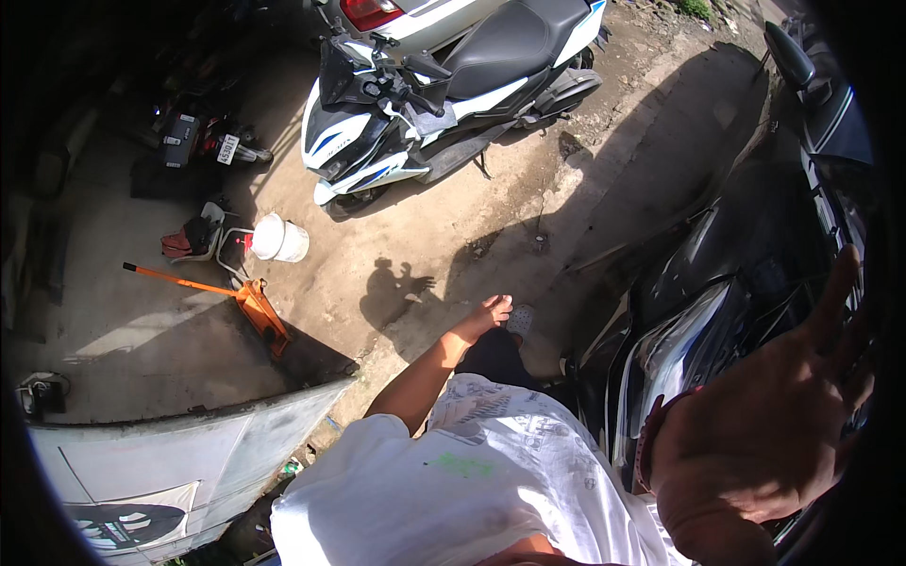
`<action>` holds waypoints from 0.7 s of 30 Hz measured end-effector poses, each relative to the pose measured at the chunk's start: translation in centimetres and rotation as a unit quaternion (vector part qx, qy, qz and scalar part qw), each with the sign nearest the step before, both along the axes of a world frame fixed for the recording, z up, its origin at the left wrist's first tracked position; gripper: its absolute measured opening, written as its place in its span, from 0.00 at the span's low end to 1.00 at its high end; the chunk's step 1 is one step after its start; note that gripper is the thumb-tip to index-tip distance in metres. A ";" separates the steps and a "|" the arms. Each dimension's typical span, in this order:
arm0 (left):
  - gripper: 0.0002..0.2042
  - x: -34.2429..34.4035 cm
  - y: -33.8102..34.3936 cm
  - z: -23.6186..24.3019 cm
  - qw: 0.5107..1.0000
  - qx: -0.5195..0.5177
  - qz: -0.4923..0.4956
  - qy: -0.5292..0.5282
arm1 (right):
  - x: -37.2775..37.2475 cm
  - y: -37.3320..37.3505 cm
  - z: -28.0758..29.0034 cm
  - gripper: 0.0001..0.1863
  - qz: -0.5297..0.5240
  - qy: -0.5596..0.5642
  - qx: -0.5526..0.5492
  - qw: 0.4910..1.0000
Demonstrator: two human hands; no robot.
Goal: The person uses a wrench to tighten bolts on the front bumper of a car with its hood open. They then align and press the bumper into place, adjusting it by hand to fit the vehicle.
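Note:
My left hand (486, 316) hangs out in front of my white shirt (444, 472), above a grey perforated clog on my foot (519, 323), with its fingers loosely apart and nothing visible in them. Close to the camera at the right, my right hand (783, 424) has its fingers spread. It is nearest a glossy black motorbike (698, 245) that fills the right side; whether it touches the bodywork I cannot tell.
A white scooter (500, 85) stands ahead, beside a white car (415, 24). At left are a parked motorbike (189, 141), a white bucket (278, 238), a folded chair (203, 231) and an orange floor jack (260, 311). A white panel (160, 453) borders the lower left.

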State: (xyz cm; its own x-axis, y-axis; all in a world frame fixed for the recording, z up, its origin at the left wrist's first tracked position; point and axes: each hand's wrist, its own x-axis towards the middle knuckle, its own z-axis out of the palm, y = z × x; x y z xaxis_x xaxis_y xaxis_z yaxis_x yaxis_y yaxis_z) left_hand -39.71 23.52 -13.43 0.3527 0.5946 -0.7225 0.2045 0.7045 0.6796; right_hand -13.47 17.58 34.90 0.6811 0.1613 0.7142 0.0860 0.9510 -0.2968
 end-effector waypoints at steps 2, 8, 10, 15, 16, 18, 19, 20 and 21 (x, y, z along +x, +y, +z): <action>0.35 2.1 -1.6 0.0 1.000 -0.007 -0.011 0.010 | 0.1 -1.4 -0.2 0.32 0.033 0.109 0.069 0.991; 0.42 9.0 -6.3 0.8 0.998 -0.043 -0.022 -0.037 | 5.5 -8.0 -1.3 0.36 0.053 0.035 0.046 0.997; 0.39 11.5 -7.7 1.4 0.996 -0.028 -0.060 -0.060 | 7.3 -10.5 -1.8 0.37 0.049 0.021 0.042 0.998; 0.35 17.2 -11.0 3.6 0.990 0.002 -0.115 -0.086 | 10.9 -15.3 -3.0 0.41 0.015 0.000 0.025 1.000; 0.35 18.2 -11.4 4.1 0.988 -0.001 -0.122 -0.098 | 11.6 -15.8 -3.1 0.41 0.006 -0.002 0.022 1.000; 0.36 19.9 -12.2 4.7 0.984 0.002 -0.136 -0.111 | 12.7 -16.7 -3.4 0.43 -0.005 -0.010 0.020 1.000; 0.36 20.7 -12.4 4.9 0.983 0.002 -0.144 -0.111 | 13.2 -17.1 -3.4 0.43 -0.009 -0.014 0.021 1.000; 0.36 21.3 -12.7 5.0 0.982 0.003 -0.152 -0.109 | 13.7 -17.4 -3.5 0.44 -0.017 -0.013 0.022 1.000; 0.37 21.9 -12.8 5.0 0.980 0.007 -0.162 -0.114 | 14.2 -17.7 -3.5 0.45 -0.023 -0.016 0.023 0.999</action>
State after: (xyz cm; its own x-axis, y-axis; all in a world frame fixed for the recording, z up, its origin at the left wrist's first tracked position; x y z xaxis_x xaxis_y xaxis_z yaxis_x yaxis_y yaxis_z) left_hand -17.85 10.70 -8.46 0.6757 0.4344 -0.5957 0.2575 0.6181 0.7427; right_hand 0.72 -0.13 31.38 0.6641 0.0974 0.7412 0.1381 0.9584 -0.2497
